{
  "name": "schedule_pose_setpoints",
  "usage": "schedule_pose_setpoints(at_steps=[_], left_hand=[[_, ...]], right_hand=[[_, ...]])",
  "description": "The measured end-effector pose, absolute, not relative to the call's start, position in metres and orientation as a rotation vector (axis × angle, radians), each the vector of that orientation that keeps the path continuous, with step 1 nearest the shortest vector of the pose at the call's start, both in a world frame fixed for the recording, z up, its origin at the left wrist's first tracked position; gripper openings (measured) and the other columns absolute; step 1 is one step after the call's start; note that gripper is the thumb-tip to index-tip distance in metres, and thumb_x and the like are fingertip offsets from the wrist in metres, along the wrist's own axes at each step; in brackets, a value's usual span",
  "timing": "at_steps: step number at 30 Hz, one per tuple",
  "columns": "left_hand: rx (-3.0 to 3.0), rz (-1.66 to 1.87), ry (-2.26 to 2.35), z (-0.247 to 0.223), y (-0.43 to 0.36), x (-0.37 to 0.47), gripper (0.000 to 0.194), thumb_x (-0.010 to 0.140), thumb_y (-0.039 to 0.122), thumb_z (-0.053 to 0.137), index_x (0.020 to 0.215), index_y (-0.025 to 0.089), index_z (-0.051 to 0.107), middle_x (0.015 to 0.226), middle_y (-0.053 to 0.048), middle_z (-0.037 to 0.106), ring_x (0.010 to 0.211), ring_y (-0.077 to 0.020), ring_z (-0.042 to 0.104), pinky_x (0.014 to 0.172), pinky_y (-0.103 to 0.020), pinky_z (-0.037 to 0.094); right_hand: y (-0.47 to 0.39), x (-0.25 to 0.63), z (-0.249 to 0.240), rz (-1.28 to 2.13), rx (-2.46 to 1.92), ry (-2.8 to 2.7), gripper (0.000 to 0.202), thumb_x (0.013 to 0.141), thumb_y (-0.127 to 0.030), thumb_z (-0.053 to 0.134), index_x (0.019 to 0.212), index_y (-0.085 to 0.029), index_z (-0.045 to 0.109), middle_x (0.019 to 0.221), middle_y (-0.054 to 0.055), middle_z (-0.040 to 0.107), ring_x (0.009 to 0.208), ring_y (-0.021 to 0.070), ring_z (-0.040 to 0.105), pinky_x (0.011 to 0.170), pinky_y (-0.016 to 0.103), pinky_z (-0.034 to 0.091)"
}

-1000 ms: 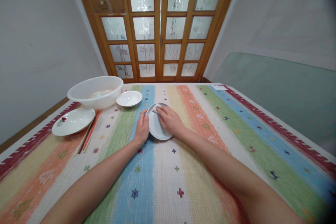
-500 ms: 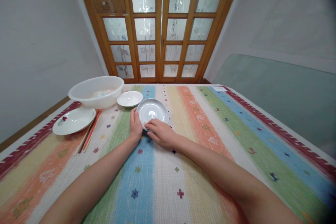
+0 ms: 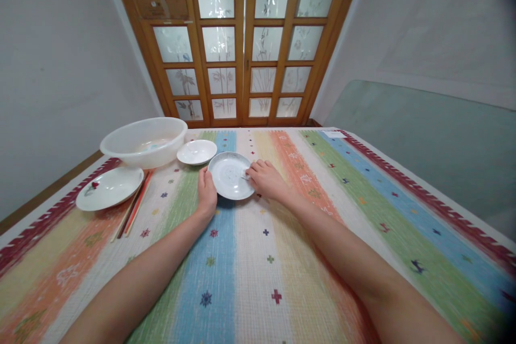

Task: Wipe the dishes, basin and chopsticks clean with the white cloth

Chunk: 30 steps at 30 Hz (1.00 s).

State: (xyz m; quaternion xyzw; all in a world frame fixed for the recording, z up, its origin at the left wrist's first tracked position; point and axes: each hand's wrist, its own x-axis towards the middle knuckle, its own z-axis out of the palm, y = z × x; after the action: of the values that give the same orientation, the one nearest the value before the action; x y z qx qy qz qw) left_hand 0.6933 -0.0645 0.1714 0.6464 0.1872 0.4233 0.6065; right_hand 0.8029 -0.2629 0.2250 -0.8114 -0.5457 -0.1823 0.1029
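Observation:
A shallow white plate (image 3: 229,176) with a greyish rim is in the middle, its inner face up towards me. My left hand (image 3: 207,193) is closed on its left edge, the thumb near the rim. At the plate's right edge is my right hand (image 3: 268,178), fingers bent together over the rim. A small pale bit shows at those fingertips; what it is, I cannot make out. Just behind the plate to the left stands a small white dish (image 3: 196,152). Whether the plate rests on the cloth or is slightly raised, I cannot tell.
A large translucent white basin (image 3: 145,142) stands at the back left. Before it lies a white dish with a red flower (image 3: 109,189), with several chopsticks (image 3: 134,205) alongside. A striped tablecloth (image 3: 258,279) covers the table. Wooden glazed doors (image 3: 245,59) rise behind.
My right hand has moved from the plate's near side across to its right edge, uncovering the front rim. My left hand keeps hold of the left edge. The view has shifted slightly.

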Motion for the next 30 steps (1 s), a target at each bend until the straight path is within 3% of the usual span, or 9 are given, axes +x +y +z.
schedule_pose_setpoints(at_steps=[6, 11, 21, 27, 30], left_hand=[[1.518, 0.808, 0.263, 0.181, -0.085, 0.687, 0.032, 0.101, 0.046, 0.047, 0.116, 0.022, 0.063, 0.112, -0.006, 0.068, 0.103, -0.0229, 0.062, 0.094, -0.037, 0.050], [1.530, 0.712, 0.117, 0.182, -0.087, 0.685, 0.032, 0.102, 0.044, 0.046, 0.118, 0.022, 0.063, 0.120, -0.007, 0.067, 0.110, -0.0230, 0.062, 0.100, -0.037, 0.048], [1.443, 0.954, 0.297, 0.167, -0.065, 0.697, 0.033, 0.103, 0.044, 0.044, 0.118, 0.021, 0.062, 0.115, -0.006, 0.066, 0.107, -0.0205, 0.061, 0.098, -0.032, 0.046], [1.360, 1.038, 0.416, 0.161, -0.042, 0.711, 0.031, 0.098, 0.044, 0.047, 0.113, 0.021, 0.063, 0.111, -0.004, 0.067, 0.104, -0.0202, 0.062, 0.096, -0.034, 0.048], [1.332, 0.983, 0.433, 0.160, -0.041, 0.714, 0.033, 0.097, 0.045, 0.049, 0.113, 0.020, 0.064, 0.112, -0.005, 0.068, 0.103, -0.0199, 0.063, 0.095, -0.034, 0.049]], right_hand=[[-0.256, 0.794, 0.231, -0.585, -2.349, -1.451, 0.035, 0.100, -0.018, 0.051, 0.134, -0.015, 0.058, 0.126, 0.019, 0.058, 0.120, 0.0345, 0.048, 0.102, 0.051, 0.039], [-0.248, 0.775, 0.236, -0.497, -2.119, -1.570, 0.046, 0.099, -0.020, 0.053, 0.145, -0.021, 0.049, 0.142, 0.013, 0.052, 0.131, 0.0300, 0.044, 0.110, 0.050, 0.038], [-0.236, 0.734, 0.231, -0.213, -1.970, -1.767, 0.039, 0.099, -0.038, 0.063, 0.131, -0.018, 0.056, 0.123, 0.012, 0.061, 0.112, 0.0251, 0.053, 0.097, 0.040, 0.044], [-0.241, 0.758, 0.219, -0.427, -2.138, -1.857, 0.021, 0.096, -0.022, 0.067, 0.115, -0.020, 0.061, 0.108, 0.007, 0.062, 0.101, 0.0228, 0.053, 0.085, 0.035, 0.041], [-0.249, 0.776, 0.219, -0.541, -2.196, -1.872, 0.017, 0.093, -0.029, 0.071, 0.103, -0.019, 0.061, 0.102, 0.008, 0.063, 0.096, 0.0237, 0.051, 0.082, 0.036, 0.038]])
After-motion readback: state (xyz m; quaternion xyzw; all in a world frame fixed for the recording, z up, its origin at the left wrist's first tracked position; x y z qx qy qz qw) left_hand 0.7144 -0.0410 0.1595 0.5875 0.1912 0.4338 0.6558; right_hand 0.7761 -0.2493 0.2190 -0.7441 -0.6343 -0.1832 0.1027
